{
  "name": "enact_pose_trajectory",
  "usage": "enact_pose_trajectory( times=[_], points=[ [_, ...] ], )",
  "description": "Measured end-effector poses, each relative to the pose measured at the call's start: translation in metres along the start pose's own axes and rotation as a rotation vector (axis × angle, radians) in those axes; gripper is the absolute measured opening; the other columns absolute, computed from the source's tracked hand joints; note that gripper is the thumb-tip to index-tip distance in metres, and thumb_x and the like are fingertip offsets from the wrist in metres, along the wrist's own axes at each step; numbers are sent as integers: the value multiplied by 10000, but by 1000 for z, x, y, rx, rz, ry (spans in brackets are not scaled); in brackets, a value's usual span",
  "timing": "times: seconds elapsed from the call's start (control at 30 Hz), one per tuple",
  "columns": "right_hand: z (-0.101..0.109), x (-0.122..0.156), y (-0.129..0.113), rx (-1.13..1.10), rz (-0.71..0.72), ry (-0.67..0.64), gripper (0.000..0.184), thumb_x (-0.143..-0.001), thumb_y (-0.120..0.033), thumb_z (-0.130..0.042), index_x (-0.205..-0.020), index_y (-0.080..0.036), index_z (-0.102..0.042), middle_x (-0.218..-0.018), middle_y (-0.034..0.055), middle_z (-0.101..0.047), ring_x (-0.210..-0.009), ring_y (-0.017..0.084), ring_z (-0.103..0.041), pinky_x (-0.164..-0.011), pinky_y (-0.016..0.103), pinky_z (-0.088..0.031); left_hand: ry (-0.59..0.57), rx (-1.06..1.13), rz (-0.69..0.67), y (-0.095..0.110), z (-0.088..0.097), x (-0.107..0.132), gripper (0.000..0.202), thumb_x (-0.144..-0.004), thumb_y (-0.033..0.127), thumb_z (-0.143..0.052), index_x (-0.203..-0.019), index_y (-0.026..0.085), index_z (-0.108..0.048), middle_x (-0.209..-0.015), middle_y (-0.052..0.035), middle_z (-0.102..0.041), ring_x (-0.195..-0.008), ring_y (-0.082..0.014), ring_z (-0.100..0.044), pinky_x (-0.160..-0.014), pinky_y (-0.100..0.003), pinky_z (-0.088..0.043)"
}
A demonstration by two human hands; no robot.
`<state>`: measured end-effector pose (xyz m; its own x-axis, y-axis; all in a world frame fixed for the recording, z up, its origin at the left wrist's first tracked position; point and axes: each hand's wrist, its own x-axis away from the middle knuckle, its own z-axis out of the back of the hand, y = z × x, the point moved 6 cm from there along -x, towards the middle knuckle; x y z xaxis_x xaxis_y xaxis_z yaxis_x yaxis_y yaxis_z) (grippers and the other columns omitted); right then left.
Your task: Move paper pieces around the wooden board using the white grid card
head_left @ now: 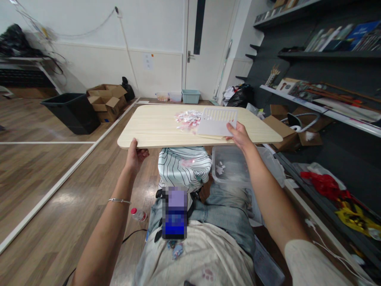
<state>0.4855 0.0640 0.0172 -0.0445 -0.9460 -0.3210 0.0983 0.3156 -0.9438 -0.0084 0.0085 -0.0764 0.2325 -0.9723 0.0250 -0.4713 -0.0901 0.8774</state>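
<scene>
My left hand (136, 157) is closed on the near left edge of a pale wooden board (154, 125), thumb on top and fingers curled below. At the board's near right edge, my right hand (239, 136) grips a white plastic panel (216, 126) with a row of slots, its thumb on the face. Whether its fingers also hold the board's rim is hidden. A pile of white and pinkish paper scraps (189, 118) lies on the board, against the panel's left side. Under the board, a white cloth with dark wavy lines (184, 169) covers something like a stool.
A clear plastic bin (218, 174) with some scraps stands below the board on the right. On the left floor are a black trash bin (73, 113), cardboard boxes (107, 97) and a red-capped bottle (139, 215). Dark shelves (315, 67) line the right side.
</scene>
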Motion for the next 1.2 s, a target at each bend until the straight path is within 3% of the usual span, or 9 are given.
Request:
enact_pose_trajectory(
  times=[0.6, 0.77, 1.2],
  points=[
    [1, -1, 2, 8, -3, 2, 779, -725, -746, -955, -1308, -275, -743, -1224, 80, -811, -979, 262, -771, -536, 282, -657, 61, 8, -38, 3, -7, 8, 584, -817, 751, -873, -788, 247, -579, -522, 87, -405, -457, -114, -438, -492, -245, -435],
    [-1, 0, -2, 27, 0, -4, 766, -728, -755, -943, -1278, -271, -720, -1204, 79, -812, -942, 244, -767, -503, 248, -632, 22, 2, -25, 3, -8, 9, 600, -788, 757, -889, -787, 239, -586, -524, 95, -393, -460, -105, -438, -498, -230, -447],
    [-1, 0, -2, 21, -2, -7, 747, -750, -746, -950, -1274, -261, -730, -1223, 83, -821, -904, 223, -765, -483, 222, -622, 44, 27, -15, 2, -8, 9, 567, -836, 722, -875, -797, 235, -587, -523, 82, -426, -467, -105, -420, -490, -225, -439]
  ],
)
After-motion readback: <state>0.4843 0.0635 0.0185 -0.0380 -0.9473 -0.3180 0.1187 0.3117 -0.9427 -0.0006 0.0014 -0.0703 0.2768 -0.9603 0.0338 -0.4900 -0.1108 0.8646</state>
